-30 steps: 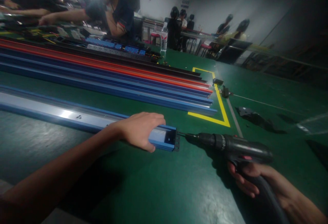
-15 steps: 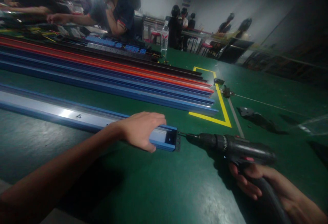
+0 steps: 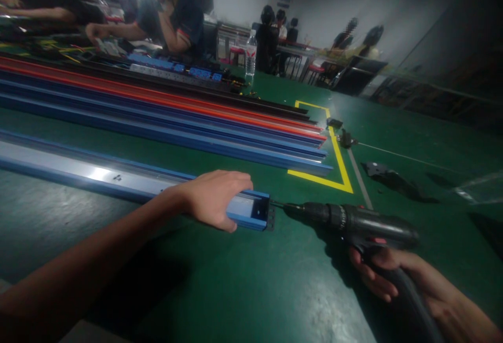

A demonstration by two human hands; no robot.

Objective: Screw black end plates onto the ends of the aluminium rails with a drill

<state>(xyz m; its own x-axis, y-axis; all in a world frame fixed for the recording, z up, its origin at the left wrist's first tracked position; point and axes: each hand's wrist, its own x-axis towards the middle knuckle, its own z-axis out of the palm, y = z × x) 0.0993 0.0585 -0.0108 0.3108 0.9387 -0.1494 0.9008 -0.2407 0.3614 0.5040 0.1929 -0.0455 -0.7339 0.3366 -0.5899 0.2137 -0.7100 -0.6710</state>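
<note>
My left hand [image 3: 216, 199] grips a long blue rail [image 3: 98, 173] near its right end, fingers over the far side and thumb on the near side. A small dark end plate [image 3: 271, 217] with holes sits at that end of the rail. In my right hand [image 3: 389, 275] is a black power drill [image 3: 377, 230], held by its handle and pointing left. Its thin bit reaches the upper part of the end plate; the exact contact point is too small to tell.
Blue, red and black rails [image 3: 196, 128] lie side by side beyond. A plastic bottle [image 3: 250, 55] stands behind them. Yellow tape [image 3: 341, 165], small dark parts [image 3: 346, 139] and a dark piece [image 3: 377, 173] are to the right. A person's arm [image 3: 113, 31] reaches over cluttered parts.
The view has shifted very slightly. Both hands, the rail and the drill keep the same places relative to each other. The person's hand across the table has moved right.
</note>
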